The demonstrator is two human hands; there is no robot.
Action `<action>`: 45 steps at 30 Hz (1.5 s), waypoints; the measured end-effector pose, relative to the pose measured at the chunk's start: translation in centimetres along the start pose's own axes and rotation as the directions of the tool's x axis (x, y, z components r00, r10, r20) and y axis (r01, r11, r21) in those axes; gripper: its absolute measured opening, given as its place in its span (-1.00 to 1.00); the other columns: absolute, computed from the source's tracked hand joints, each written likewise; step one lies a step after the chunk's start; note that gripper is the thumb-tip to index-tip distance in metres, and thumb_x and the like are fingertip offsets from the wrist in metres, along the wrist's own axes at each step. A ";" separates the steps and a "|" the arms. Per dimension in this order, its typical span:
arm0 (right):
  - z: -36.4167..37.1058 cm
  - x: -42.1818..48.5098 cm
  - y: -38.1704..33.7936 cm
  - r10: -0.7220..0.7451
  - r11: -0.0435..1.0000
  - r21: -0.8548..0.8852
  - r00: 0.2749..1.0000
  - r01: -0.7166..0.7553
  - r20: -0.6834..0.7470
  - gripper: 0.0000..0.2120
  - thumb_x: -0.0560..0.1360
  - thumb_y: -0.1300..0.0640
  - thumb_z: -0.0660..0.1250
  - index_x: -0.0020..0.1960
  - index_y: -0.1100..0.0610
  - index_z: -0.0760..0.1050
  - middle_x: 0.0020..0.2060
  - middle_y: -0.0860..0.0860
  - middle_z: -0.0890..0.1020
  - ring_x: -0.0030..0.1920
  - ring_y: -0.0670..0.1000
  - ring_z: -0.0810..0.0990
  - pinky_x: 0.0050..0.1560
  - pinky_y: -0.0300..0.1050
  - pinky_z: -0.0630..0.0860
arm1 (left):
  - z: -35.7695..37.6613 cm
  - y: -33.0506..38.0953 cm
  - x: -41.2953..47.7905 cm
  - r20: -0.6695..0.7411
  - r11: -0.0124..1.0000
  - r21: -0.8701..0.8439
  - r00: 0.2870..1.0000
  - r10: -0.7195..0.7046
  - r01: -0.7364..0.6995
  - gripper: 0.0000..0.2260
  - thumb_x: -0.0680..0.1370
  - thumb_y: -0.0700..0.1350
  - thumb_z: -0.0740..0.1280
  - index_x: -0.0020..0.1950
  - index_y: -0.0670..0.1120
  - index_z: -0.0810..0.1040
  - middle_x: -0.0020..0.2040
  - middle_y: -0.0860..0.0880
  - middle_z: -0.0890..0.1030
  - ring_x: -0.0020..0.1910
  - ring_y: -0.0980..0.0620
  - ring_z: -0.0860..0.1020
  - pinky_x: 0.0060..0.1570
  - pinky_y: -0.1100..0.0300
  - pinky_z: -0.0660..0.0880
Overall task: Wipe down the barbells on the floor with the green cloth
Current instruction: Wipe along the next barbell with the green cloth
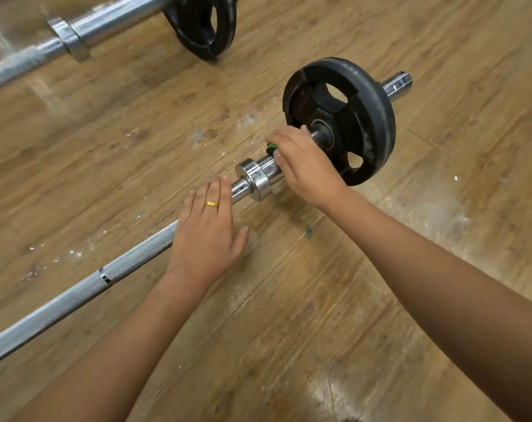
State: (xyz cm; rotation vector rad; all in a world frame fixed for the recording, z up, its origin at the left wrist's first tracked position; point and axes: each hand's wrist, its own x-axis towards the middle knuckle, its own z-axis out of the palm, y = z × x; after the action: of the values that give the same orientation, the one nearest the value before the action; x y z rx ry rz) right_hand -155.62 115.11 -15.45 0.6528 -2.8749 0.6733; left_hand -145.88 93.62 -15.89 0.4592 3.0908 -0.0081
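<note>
Right grip (304, 169) clamped on soft green cloth (271, 146) around barbell (76, 289) sleeve. Left grip (208, 229) flat, unclenched, resting on shaft. Probably heavy, slick steel.

My left hand (208, 226) rests on the near barbell (60, 301). My right hand (304, 166) holds the cloth (271, 146) between its collar (255, 178) and plate (365, 117). Another barbell (112, 24) lies behind.

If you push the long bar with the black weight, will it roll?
Probably: its round black plate rests on a smooth wooden floor. The barbell looks like thick steel, so likely heavy and stiff. The left hand on it may steady it.
</note>
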 end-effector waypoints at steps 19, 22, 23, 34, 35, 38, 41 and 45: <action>0.7 -0.1 0.7 0.180 0.981 0.107 0.965 -0.162 -0.190 -0.64 0.66 0.21 0.13 0.43 0.19 0.42 0.37 0.07 0.48 0.53 0.05 0.25 0.60 0.11 -0.03 | -2.9 -6.0 3.6 0.339 0.778 0.389 0.862 0.377 -0.493 -0.30 0.69 0.10 -0.14 0.47 -0.38 -0.46 0.53 -0.37 -0.35 0.62 -0.27 -0.02 0.54 -0.13 0.10; 1.2 0.1 -1.0 0.043 0.992 0.124 0.992 -0.028 -0.121 -0.67 0.65 0.21 0.15 0.37 0.21 0.47 0.30 0.09 0.52 0.43 0.05 0.37 0.58 -0.08 -0.11 | -3.1 -6.3 3.6 0.320 0.802 0.355 0.869 0.378 -0.479 -0.33 0.69 0.08 -0.17 0.46 -0.35 -0.50 0.48 -0.34 -0.45 0.63 -0.24 -0.08 0.55 -0.13 0.04; 1.1 0.2 -1.2 -0.028 0.993 0.113 0.997 0.036 -0.073 -0.68 0.64 0.22 0.16 0.36 0.22 0.48 0.29 0.09 0.53 0.40 0.06 0.40 0.56 -0.17 -0.14 | -3.1 -6.3 3.5 0.308 0.812 0.344 0.874 0.376 -0.471 -0.34 0.69 0.06 -0.17 0.44 -0.34 -0.52 0.47 -0.35 -0.47 0.63 -0.24 -0.09 0.55 -0.13 0.04; -2.7 2.8 -2.5 0.265 0.964 -0.086 0.928 -0.251 0.261 -0.55 0.70 0.18 0.10 0.58 0.17 0.20 0.55 0.08 0.25 0.61 0.08 -0.02 0.54 -0.07 -0.13 | -2.4 -10.1 1.5 0.247 0.841 0.125 0.837 0.488 -0.527 -0.47 0.66 -0.12 -0.26 0.49 -0.19 -0.55 0.49 -0.14 -0.53 0.62 -0.10 -0.26 0.56 -0.07 -0.01; -2.9 2.8 -2.7 0.274 0.962 -0.102 0.920 -0.255 0.280 -0.54 0.69 0.19 0.10 0.58 0.18 0.18 0.56 0.08 0.24 0.61 0.09 -0.03 0.55 -0.05 -0.11 | -2.6 -10.1 1.8 0.258 0.834 0.113 0.826 0.501 -0.541 -0.47 0.67 -0.10 -0.26 0.47 -0.19 -0.56 0.49 -0.14 -0.51 0.62 -0.10 -0.25 0.56 -0.08 -0.01; -2.7 3.6 -3.0 0.257 0.966 -0.093 0.926 -0.240 0.276 -0.55 0.69 0.20 0.11 0.56 0.20 0.21 0.53 0.11 0.28 0.61 0.12 0.01 0.56 -0.01 -0.06 | -2.7 -10.5 2.7 0.290 0.820 0.077 0.799 0.527 -0.568 -0.43 0.72 -0.04 -0.17 0.43 -0.19 -0.58 0.49 -0.13 -0.49 0.63 -0.11 -0.23 0.56 -0.10 -0.02; -2.8 3.6 -2.0 0.196 0.981 -0.065 0.939 -0.185 0.282 -0.56 0.69 0.15 0.12 0.55 0.17 0.23 0.51 0.09 0.32 0.60 0.11 0.06 0.58 0.06 -0.01 | -1.9 -10.5 2.5 0.270 0.839 0.024 0.812 0.517 -0.543 -0.43 0.67 -0.17 -0.19 0.41 -0.21 -0.62 0.49 -0.17 -0.51 0.62 -0.14 -0.23 0.56 -0.09 -0.04; -2.8 3.4 -0.2 0.064 0.996 -0.081 0.963 -0.045 0.261 -0.51 0.69 0.08 0.14 0.57 0.16 0.17 0.48 0.09 0.32 0.54 0.07 0.19 0.57 0.14 0.08 | -0.4 -11.1 2.5 0.184 0.859 -0.090 0.839 0.512 -0.504 -0.35 0.72 -0.12 -0.06 0.50 -0.14 -0.57 0.54 -0.11 -0.50 0.60 -0.04 -0.30 0.56 -0.04 -0.04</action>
State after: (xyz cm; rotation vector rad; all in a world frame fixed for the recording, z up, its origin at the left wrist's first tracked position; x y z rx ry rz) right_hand -158.48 114.86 -12.19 0.7038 -3.1549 0.5172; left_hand -151.47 83.75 -15.45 1.1822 2.6670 0.0105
